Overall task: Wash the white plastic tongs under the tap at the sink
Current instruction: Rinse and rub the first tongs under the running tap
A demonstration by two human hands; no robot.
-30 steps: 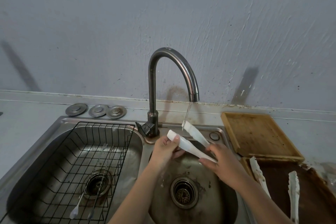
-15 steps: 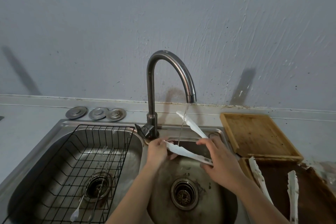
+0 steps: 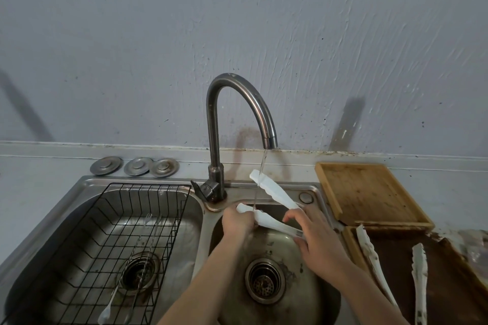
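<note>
**Tongs under the running tap**

Just right of centre in the frame, a pair of white plastic tongs [image 3: 274,194] is held over the right basin of the steel sink [image 3: 266,253], its two arms spread apart. The right hand [image 3: 318,243] is wrapped around the hinge end, fingers closed on it. The left hand [image 3: 236,220] is pinched around the tip of the lower arm, at the basin's back left rim. A thin stream of water [image 3: 261,171] falls from the curved tap [image 3: 237,124], touches the upper arm near its tip and runs on down past the lower one.

In the left basin sits a black wire rack [image 3: 87,245] with a few slim utensils lying in it. Three round metal plugs [image 3: 134,166] rest on the counter behind it. At the right of the frame lies a wooden tray [image 3: 369,192], and below it a dark tray [image 3: 454,282] holding two more soiled white tongs [image 3: 420,280].
</note>
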